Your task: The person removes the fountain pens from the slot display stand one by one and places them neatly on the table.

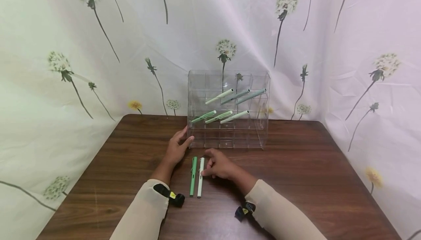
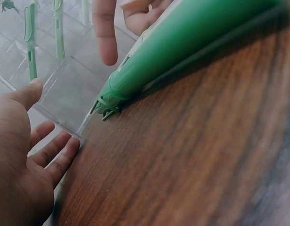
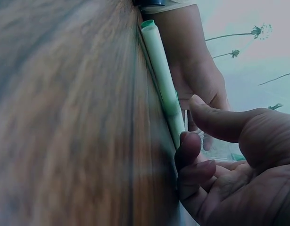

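Observation:
A clear acrylic pen rack point(image 1: 265, 123) stands on the table with pens slanting in two of its rows. My left hand point(image 1: 175, 148) touches the rack's lower left side, its fingers nearly straight and the thumb by the front edge. In front of the rack a green pen point(image 1: 193, 177) and a white pen point(image 1: 200, 186) lie side by side, clips toward the rack. Over the white pen's right side is my right hand point(image 1: 221, 165), index finger extended and the other fingers bent. Its thumb overlaps the pen's middle in the head view; in the right wrist view the thumb stands apart from the fingers.
The rack's upper filled row has a pale green pen point(image 1: 219, 96) and two grey-blue pens point(image 1: 251, 96). Below sit a green pen point(image 1: 203, 117), a lighter green pen point(image 1: 218, 117) and a pale one point(image 1: 235, 117). A flower-print curtain point(image 1: 197, 42) hangs behind the wooden table point(image 1: 296, 181).

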`<move>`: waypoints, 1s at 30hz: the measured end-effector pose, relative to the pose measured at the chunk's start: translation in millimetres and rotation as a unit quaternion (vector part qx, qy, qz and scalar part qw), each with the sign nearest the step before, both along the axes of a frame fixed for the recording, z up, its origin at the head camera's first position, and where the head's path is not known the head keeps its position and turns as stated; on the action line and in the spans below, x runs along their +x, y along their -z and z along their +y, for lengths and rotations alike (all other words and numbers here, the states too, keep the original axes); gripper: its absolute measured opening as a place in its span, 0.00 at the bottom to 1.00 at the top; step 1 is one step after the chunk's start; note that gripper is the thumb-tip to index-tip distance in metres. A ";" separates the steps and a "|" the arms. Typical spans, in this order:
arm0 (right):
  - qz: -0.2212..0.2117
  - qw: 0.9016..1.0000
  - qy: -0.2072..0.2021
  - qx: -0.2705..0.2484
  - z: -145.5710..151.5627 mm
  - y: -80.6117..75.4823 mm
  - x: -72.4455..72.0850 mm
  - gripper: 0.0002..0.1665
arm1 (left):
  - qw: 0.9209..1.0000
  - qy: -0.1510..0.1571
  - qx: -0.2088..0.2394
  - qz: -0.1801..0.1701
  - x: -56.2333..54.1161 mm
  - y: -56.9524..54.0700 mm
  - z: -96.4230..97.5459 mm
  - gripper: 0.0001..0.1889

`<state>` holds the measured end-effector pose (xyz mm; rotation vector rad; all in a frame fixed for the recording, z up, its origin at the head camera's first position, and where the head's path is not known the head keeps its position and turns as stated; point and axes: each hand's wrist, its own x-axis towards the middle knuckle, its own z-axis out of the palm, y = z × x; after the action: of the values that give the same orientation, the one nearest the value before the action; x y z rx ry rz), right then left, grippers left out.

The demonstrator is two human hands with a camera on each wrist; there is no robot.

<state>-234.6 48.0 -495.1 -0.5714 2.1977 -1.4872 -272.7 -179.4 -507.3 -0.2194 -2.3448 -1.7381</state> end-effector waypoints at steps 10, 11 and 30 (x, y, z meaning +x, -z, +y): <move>0.019 1.000 0.014 0.009 15.7 -7.8 -0.2 0.46 | 1.000 -0.005 -0.005 0.022 -15.3 17.2 -8.5 0.33; 0.017 1.000 0.017 0.008 17.2 -8.9 0.0 0.46 | 1.000 -0.005 -0.006 0.021 -15.0 16.8 -8.6 0.33; 0.047 0.998 0.038 0.014 44.0 -22.6 1.9 0.39 | 1.000 -0.003 -0.008 0.019 -13.8 15.9 -7.8 0.34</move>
<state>-232.6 92.0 -472.4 -0.5651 2.3331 -1.4925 -286.5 -187.2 -523.2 -0.2450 -2.3320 -1.6969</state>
